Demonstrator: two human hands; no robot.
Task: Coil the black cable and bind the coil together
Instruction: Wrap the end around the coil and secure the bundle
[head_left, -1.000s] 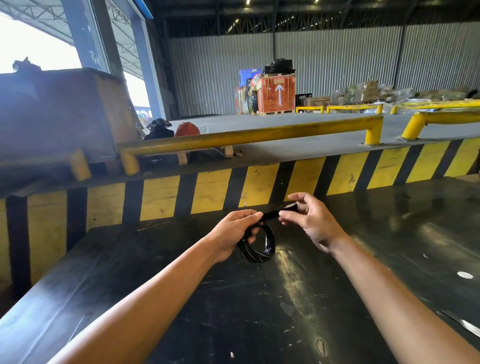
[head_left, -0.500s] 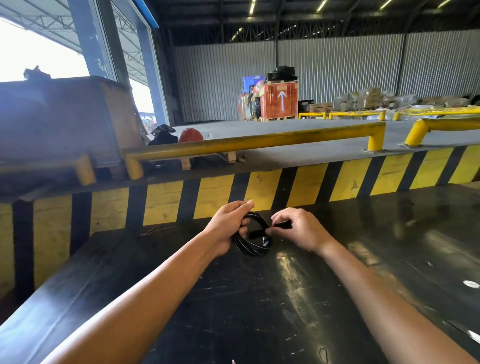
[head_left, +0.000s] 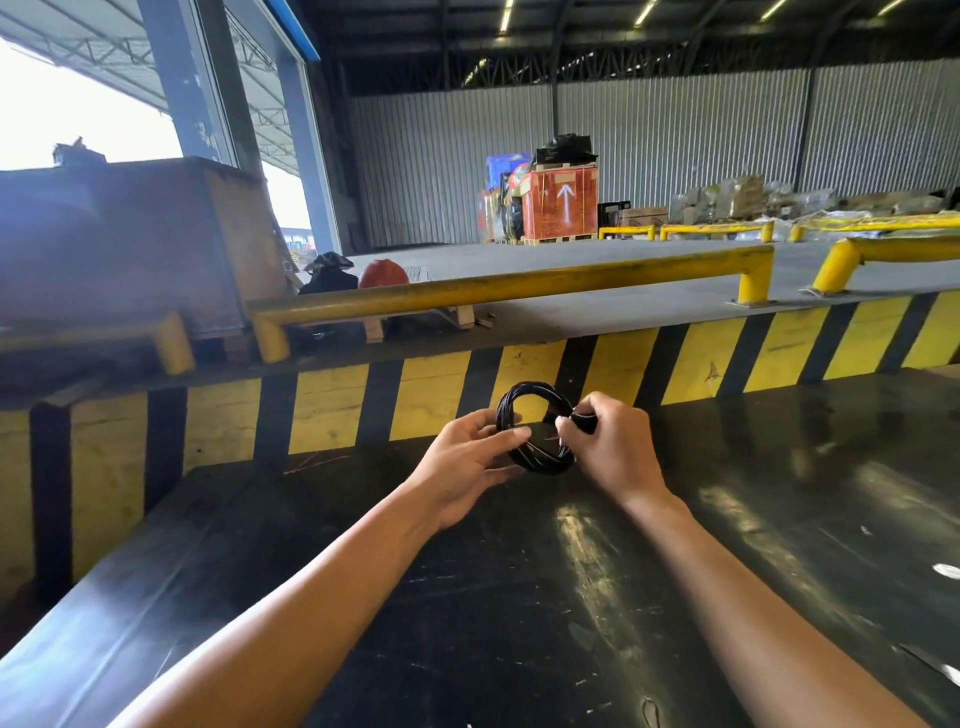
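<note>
The black cable (head_left: 535, 397) is wound into a small round coil, held upright between both hands just above the black table (head_left: 519, 597). My left hand (head_left: 467, 460) holds the coil's left side, thumb across the strands and fingers loosely spread. On the coil's right side my right hand (head_left: 610, 447) is closed in a fist around a black end piece or strap. The lower part of the coil is partly hidden by my fingers.
A yellow-and-black striped wall (head_left: 618, 369) rises right behind the table's far edge, with a yellow guard rail (head_left: 509, 288) on top. Beyond lie a wooden crate (head_left: 130, 244), an orange hard hat (head_left: 383, 274) and an orange box on a pallet (head_left: 561, 202).
The coil has turned from hanging low under my left hand to standing upright between both hands. My right hand moved in from the stretched cable end and closed against the coil's right side.
</note>
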